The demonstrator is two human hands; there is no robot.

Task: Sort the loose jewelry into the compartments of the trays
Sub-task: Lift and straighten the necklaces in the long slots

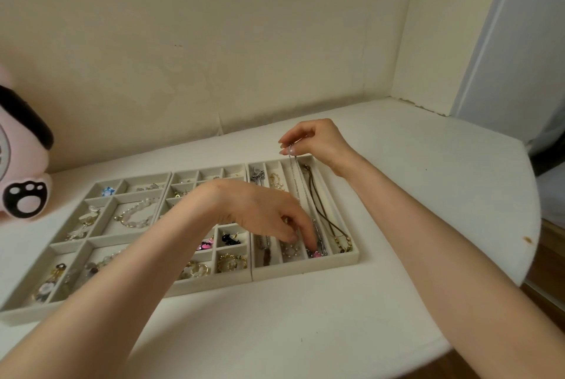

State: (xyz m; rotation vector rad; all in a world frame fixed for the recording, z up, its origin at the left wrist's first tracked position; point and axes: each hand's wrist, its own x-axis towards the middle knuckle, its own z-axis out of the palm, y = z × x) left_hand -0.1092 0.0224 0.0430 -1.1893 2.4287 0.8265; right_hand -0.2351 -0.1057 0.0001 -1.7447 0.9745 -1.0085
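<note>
A silver chain (296, 170) is pinched by the right hand (321, 141). Its pendant (317, 254) seems pressed by the left hand's (260, 210) straight fingers.

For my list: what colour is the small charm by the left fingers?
The small charm is pink; head view shows it best.

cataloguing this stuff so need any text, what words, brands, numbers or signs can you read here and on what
None: no word, number or brand is readable in this view.
Trays: plain walls, no label.
Plush toy: only a black paw print, no letters.
Silver chain and pink charm: too small to show any marking.
</note>
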